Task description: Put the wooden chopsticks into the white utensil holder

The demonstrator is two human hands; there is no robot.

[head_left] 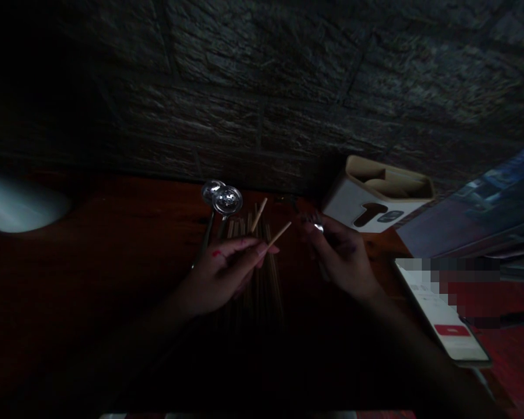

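In the head view my left hand (pixel 222 270) is closed around wooden chopsticks (pixel 280 234), two of whose tips stick out past the fingers. Below and behind it, a spread of more chopsticks (pixel 271 282) lies on the dark wooden table (pixel 113 262). My right hand (pixel 343 259), to the right, has its fingers closed on a shiny metal utensil (pixel 318 227); its kind is hard to make out in the dim light. Just beyond the left hand lie a perforated metal ladle (pixel 227 201) and a second metal ladle (pixel 210 190), their bowls overlapping.
A white and tan holder (pixel 375 201) with open compartments stands behind my right hand, near the brick wall (pixel 253 116). At the right edge lies a lit phone (pixel 449 314) with a cable. A pale rounded object (pixel 21 203) is at far left.
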